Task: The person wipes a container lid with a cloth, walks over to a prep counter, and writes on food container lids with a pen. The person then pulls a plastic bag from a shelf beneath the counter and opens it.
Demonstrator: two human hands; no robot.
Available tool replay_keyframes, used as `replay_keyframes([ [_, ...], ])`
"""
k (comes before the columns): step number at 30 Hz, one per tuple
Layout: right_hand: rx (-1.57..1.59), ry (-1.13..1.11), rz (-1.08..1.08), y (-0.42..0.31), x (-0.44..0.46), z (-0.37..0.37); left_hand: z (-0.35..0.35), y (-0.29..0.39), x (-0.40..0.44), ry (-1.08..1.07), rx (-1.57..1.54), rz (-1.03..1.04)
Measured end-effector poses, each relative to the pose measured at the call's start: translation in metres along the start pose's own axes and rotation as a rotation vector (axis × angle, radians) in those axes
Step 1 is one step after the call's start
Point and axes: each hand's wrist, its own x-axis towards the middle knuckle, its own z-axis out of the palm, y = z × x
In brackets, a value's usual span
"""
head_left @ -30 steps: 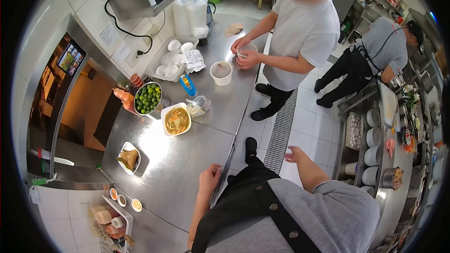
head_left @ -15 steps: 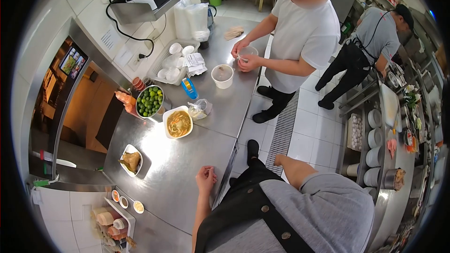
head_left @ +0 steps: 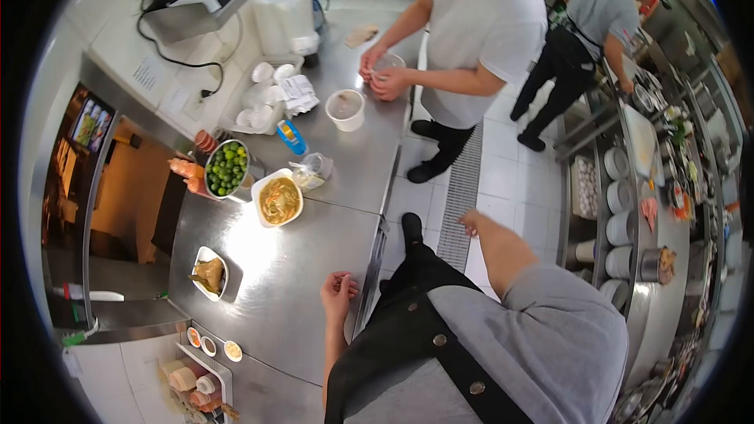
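My left hand (head_left: 338,292) hovers over the steel counter (head_left: 290,283) near its front edge, fingers curled loosely inward with nothing visible in them. Away from the counter, above the floor, hangs my right hand (head_left: 471,223); its partly visible fingers look slightly apart and hold nothing I can see. Farther up the counter stands a white bowl of noodle soup (head_left: 280,198), with a knotted plastic bag (head_left: 312,171) beside it. A smaller white dish (head_left: 208,273) to the left holds a brown piece of food. Three small sauce cups (head_left: 208,344) sit near the lower left.
A co-worker in a white shirt (head_left: 479,23) handles a clear round container (head_left: 387,65) beside a white tub (head_left: 345,110). A pot of green citrus (head_left: 228,169), a blue tape dispenser (head_left: 291,137) and a basket (head_left: 263,122) line the wall. Another person (head_left: 601,8) works at the right-hand shelves.
The view has shifted, so most things sit a little farther left. My right hand has swung slightly forward and shows more. My left hand stays over the counter.
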Motion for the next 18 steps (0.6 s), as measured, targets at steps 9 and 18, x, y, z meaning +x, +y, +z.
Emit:
replay_keyframes([
  [9,-0.992,0.08,-0.064,-0.048,0.061,-0.138,-0.019,0.001,-0.009,0.152,0.007,0.026],
  [18,0.187,-0.417,0.088,-0.161,-0.014,-0.075,-0.013,0.017,0.0,0.274,-0.033,-0.035],
])
